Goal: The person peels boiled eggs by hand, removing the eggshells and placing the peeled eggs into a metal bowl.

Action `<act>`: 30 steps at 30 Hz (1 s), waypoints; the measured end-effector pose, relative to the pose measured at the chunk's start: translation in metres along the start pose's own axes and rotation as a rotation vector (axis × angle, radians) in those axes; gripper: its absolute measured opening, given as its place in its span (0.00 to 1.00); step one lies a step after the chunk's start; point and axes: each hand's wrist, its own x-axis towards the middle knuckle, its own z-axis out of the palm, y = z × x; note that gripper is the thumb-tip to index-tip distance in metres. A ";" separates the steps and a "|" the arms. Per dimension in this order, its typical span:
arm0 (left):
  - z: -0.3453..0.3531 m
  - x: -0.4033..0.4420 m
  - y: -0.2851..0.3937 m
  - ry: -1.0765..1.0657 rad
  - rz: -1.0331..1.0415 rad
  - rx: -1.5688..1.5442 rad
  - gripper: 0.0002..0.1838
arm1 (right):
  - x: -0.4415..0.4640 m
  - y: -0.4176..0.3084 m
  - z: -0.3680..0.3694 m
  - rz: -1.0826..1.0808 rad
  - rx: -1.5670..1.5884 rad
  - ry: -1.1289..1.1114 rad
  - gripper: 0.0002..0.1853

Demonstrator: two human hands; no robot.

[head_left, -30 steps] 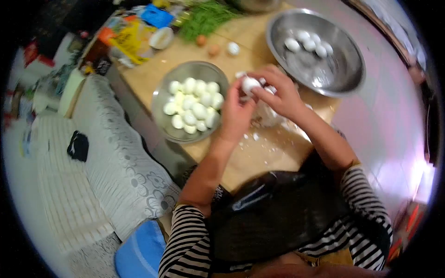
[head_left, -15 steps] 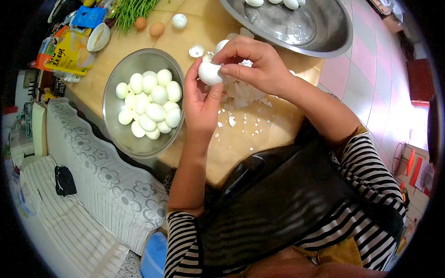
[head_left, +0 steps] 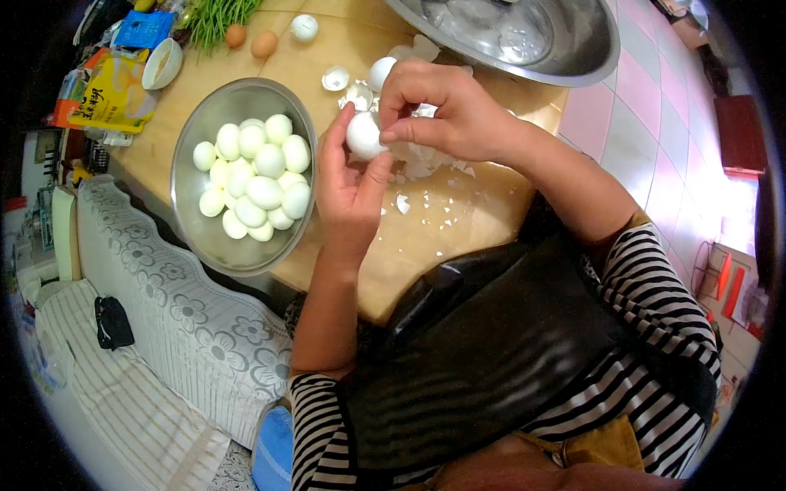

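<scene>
My left hand (head_left: 350, 192) cups a white egg (head_left: 364, 136) above the table, thumb and fingers around it. My right hand (head_left: 446, 110) is closed in a pinch at the egg's right side, fingertips on its shell; the bit between them is mostly hidden. Beneath and behind the hands lies a heap of broken eggshell (head_left: 422, 162), with small flakes scattered toward me. Another white egg (head_left: 380, 74) rests just beyond my right fingers. To the left, a steel bowl (head_left: 195, 233) holds several smooth peeled eggs (head_left: 264, 193).
A large metal basin (head_left: 585, 53) stands at the table's far right. Toward the back left are two brown eggs (head_left: 264, 44), a white egg (head_left: 304, 29), green stalks (head_left: 217, 20), a small white bowl (head_left: 163, 65) and a yellow packet (head_left: 115, 94). A covered sofa (head_left: 180, 286) borders the left side.
The right fingers have drawn into a tighter pinch at the egg's side. The left hand keeps its hold. The whole view has shifted slightly, so the surroundings sit further left and up.
</scene>
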 end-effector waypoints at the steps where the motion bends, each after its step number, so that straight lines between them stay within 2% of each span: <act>1: -0.001 0.000 -0.001 -0.003 0.005 0.022 0.31 | 0.000 -0.001 -0.001 0.002 0.001 0.000 0.08; 4: -0.006 0.002 -0.006 -0.012 0.006 0.056 0.31 | 0.001 -0.003 -0.002 0.060 0.032 -0.050 0.08; 13: 0.001 0.002 -0.004 0.059 -0.013 -0.017 0.30 | -0.001 -0.001 -0.002 -0.007 -0.163 -0.123 0.08; 19: 0.001 0.003 -0.003 0.093 0.003 -0.046 0.29 | -0.001 0.002 0.002 -0.002 -0.144 0.005 0.07; 21: 0.002 0.002 -0.003 0.096 0.013 -0.068 0.29 | -0.001 0.001 0.004 -0.050 -0.094 0.040 0.12; 27: 0.000 0.001 -0.005 0.060 -0.011 -0.038 0.29 | -0.005 0.010 0.007 -0.200 -0.244 0.049 0.13; 30: 0.002 0.001 -0.003 0.062 -0.012 -0.040 0.29 | -0.006 0.004 0.004 -0.156 -0.212 0.050 0.13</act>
